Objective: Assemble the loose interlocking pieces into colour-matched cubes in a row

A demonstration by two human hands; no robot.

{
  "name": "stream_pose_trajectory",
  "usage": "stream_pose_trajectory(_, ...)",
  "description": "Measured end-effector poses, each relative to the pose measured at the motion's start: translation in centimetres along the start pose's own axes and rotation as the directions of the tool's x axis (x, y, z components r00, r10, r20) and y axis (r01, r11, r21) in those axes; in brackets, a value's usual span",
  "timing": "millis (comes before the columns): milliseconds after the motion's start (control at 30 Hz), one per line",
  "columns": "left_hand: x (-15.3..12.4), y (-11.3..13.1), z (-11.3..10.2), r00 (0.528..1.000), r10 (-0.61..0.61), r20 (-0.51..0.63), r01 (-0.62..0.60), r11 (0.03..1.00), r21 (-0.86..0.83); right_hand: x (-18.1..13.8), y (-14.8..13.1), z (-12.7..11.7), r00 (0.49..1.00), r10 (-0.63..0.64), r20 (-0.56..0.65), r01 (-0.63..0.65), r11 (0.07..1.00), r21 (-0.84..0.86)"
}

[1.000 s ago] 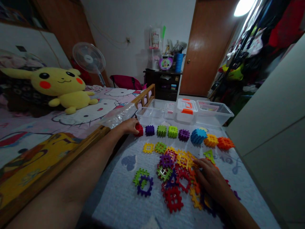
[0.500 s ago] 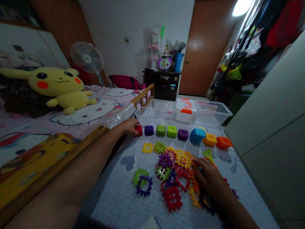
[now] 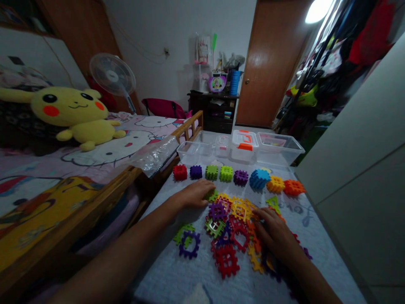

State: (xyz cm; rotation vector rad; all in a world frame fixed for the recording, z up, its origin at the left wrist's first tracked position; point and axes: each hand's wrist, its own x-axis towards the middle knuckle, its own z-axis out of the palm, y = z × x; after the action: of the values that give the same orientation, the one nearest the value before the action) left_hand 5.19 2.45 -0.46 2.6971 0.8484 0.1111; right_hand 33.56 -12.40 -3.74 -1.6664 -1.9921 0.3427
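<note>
The left hand (image 3: pixel 196 195) is at a green tile (image 3: pixel 212 195) on the far edge of the pile (image 3: pixel 227 261); the right hand (image 3: pixel 274 230) lies at its right side (whether either grips, I cannot tell). Farther off, coloured stacks (image 3: pixel 226 174) line up before clear boxes (image 3: pixel 278 156).

1. Loose pieces (image 3: pixel 233 228) heaped here on the counter (image 3: pixel 171 278)!
2. Twelve o'clock from them: stacks (image 3: pixel 226 174) in a row, boxes (image 3: pixel 243 154) just behind.
3. Over at ten: the bed (image 3: pixel 47 164), plush toy (image 3: pixel 90 131) on it.
4. Far back, cabinet (image 3: pixel 209 114) at twelve, door (image 3: pixel 265 63) towards one.
</note>
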Motion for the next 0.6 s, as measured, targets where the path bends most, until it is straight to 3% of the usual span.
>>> stream_pose_trajectory(267,0.4,-0.8,1.0,0.995,-0.080,-0.055,0.078,0.996,-0.037,-0.1,-0.2,-0.1,1.000,-0.005,0.031,0.005,1.000,-0.001)
stream_pose_trajectory(433,-1.4,-0.7,0.5,0.971,-0.197,-0.136,0.195,0.980,-0.025,-0.2,-0.4,-0.2,1.000,-0.001,0.023,0.001,1.000,-0.011)
stream_pose_trajectory(600,-3.5,0.2,0.1,0.968,-0.229,-0.107,0.217,0.970,-0.107,-0.1,-0.3,0.0,1.000,-0.027,0.010,0.027,0.999,-0.034)
